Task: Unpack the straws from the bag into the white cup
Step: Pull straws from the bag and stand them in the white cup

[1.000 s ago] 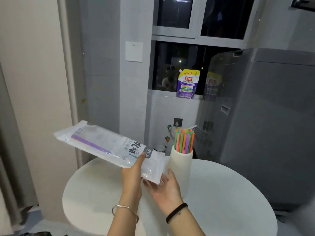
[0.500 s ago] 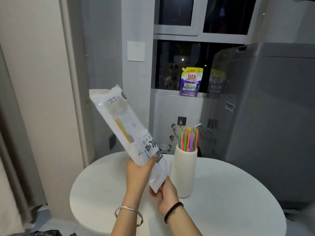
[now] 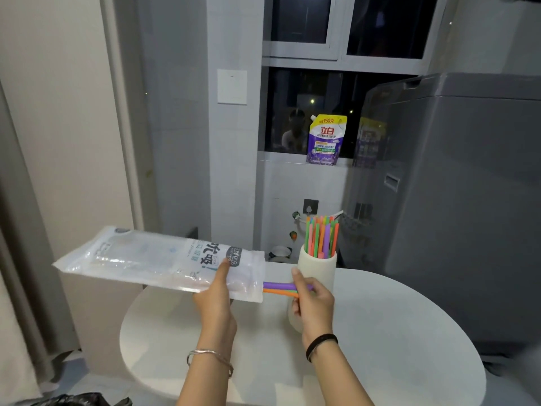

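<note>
In the head view, the left hand (image 3: 215,300) is gripping the bag (image 3: 152,259) near its open end, thumb lying on the printed face and fingers curled underneath, and is holding it roughly level above the tabletop (image 3: 380,332) with the mouth pointing right. The right hand (image 3: 311,300) is closing its fingers round the loose straws (image 3: 278,287), a purple, an orange and a green one, which are sticking out of the bag's mouth with their far ends hidden inside the fist. The white cup (image 3: 317,268) is standing upright on the tabletop just behind the right hand, and a bundle of coloured straws (image 3: 322,235) is already standing in it, so the task is looking nearly done; through the clear plastic the bag is showing little else inside, though I cannot tell for certain. To do this step well, the right hand should be drawing the straws straight along the line of the bag, not bending them at the lip, while the left hand is holding the plastic firm but not squeezing the straws through it. Once they are coming free, tipping them upright and lowering them into a gap among the standing ones should be avoiding a jam, and the cup, being tall, narrow and close, is at risk of a knock from the knuckles.
</note>
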`<act>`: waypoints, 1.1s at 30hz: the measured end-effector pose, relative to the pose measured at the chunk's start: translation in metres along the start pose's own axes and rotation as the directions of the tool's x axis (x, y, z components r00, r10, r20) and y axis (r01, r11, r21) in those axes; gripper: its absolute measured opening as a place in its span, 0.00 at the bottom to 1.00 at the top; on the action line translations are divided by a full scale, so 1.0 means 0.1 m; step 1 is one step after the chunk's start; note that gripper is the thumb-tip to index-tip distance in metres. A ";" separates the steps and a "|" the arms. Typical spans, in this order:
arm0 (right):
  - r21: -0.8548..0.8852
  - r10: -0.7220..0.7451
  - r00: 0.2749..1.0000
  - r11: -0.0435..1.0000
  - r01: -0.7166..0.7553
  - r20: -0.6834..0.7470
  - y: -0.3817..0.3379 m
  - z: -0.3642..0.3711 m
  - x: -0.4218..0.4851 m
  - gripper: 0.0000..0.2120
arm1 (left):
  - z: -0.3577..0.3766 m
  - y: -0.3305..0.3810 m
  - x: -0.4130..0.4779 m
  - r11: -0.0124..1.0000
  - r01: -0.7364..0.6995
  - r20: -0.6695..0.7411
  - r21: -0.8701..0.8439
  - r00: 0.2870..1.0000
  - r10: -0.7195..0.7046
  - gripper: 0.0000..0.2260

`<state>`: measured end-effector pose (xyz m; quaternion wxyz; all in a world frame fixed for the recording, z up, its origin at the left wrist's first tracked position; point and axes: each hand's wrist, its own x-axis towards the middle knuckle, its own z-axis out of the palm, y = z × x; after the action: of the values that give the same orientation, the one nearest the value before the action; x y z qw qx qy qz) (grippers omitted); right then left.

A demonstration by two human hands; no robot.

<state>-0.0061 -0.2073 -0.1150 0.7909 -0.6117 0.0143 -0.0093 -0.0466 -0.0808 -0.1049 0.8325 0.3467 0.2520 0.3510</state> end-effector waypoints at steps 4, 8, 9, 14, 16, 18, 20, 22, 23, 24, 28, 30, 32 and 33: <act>0.170 0.003 0.997 0.985 0.010 -0.077 -0.10 -0.09 0.05 0.15 | -0.03 -0.03 0.03 0.994 0.065 -0.013 -0.085 0.998 -0.066 0.20; 0.357 0.065 0.998 0.932 -0.062 0.004 -0.14 -0.03 0.01 0.10 | 0.03 -0.09 -0.01 0.985 0.132 -0.011 -0.115 0.991 -0.134 0.20; 0.384 0.054 0.998 0.921 -0.066 0.042 -0.15 -0.01 -0.01 0.09 | 0.04 -0.10 -0.01 0.980 0.151 -0.012 -0.129 0.988 -0.154 0.20; 0.151 -0.075 0.984 0.987 0.050 0.164 -0.10 0.07 -0.06 0.10 | 0.10 -0.15 -0.06 0.967 0.188 -0.011 -0.174 0.981 -0.192 0.22; 0.084 -0.118 0.985 0.991 0.108 0.126 -0.10 0.09 -0.05 0.14 | 0.13 -0.16 -0.09 0.960 0.220 0.002 -0.175 0.975 -0.223 0.21; 0.127 -0.127 0.991 0.984 0.122 0.033 -0.17 0.03 -0.01 0.16 | 0.14 -0.16 -0.09 0.945 0.258 0.029 -0.200 0.966 -0.258 0.18; 0.201 -0.111 0.992 0.972 0.122 -0.064 -0.24 -0.07 0.05 0.17 | 0.13 -0.16 -0.09 0.934 0.278 0.049 -0.225 0.961 -0.274 0.16; 0.249 -0.104 0.991 0.961 0.122 -0.085 -0.27 -0.13 0.07 0.16 | 0.14 -0.18 -0.10 0.932 0.274 0.058 -0.239 0.962 -0.268 0.17; 0.254 -0.106 0.992 0.960 0.118 -0.061 -0.27 -0.12 0.05 0.14 | 0.15 -0.20 -0.10 0.932 0.270 0.064 -0.243 0.963 -0.262 0.18; 0.241 -0.113 0.993 0.963 0.117 -0.027 -0.25 -0.10 0.04 0.12 | 0.17 -0.22 -0.12 0.932 0.268 0.069 -0.245 0.963 -0.259 0.18; 0.025 -0.179 0.974 0.984 0.178 0.135 -0.16 0.03 -0.03 0.10 | 0.24 -0.28 -0.16 0.925 0.268 0.077 -0.270 0.964 -0.256 0.20; 0.005 -0.214 0.968 0.977 0.215 0.131 -0.17 0.02 -0.01 0.11 | 0.27 -0.31 -0.17 0.918 0.281 0.092 -0.280 0.960 -0.266 0.19; 0.011 -0.266 0.960 0.964 0.266 0.088 -0.27 -0.07 0.06 0.13 | 0.29 -0.32 -0.17 0.911 0.302 0.111 -0.280 0.953 -0.282 0.18; -0.009 -0.299 0.952 0.954 0.300 0.063 -0.34 -0.14 0.12 0.15 | 0.30 -0.32 -0.17 0.907 0.315 0.121 -0.279 0.949 -0.292 0.18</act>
<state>0.0058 -0.2294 -0.0857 0.7746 -0.6143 -0.1027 -0.1102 -0.0243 -0.1223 -0.1076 0.9282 0.1884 0.2157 0.2374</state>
